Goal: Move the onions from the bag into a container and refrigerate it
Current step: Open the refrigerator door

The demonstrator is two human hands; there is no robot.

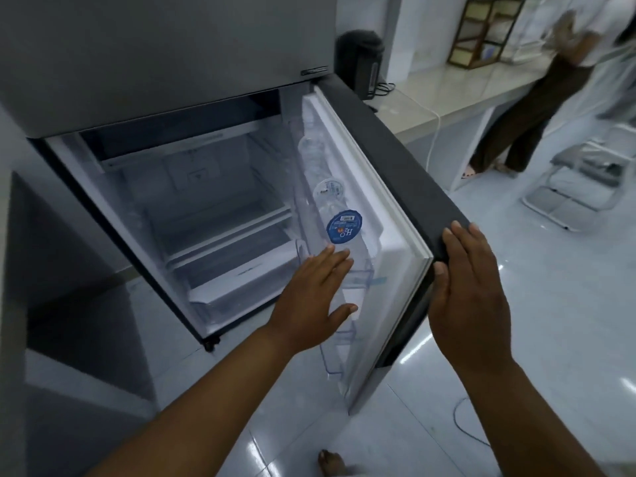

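Note:
The grey fridge (165,56) stands in front of me with its lower door (395,166) swung open to the right. Bare white shelves (220,222) and a drawer show inside; no container, bag or onions are in view. My right hand (468,290) lies flat against the door's dark outer edge, thumb on the white seal. My left hand (316,294) hovers empty with fingers spread, in front of the door's inner rack, beside a water bottle (344,228) with a blue cap.
A counter (457,94) runs along the right with a black kettle (361,60) and a wooden cabinet (485,32). A person (537,98) stands at the counter. A metal step stool (578,180) sits on the glossy tiled floor. A dark cabinet stands at the left.

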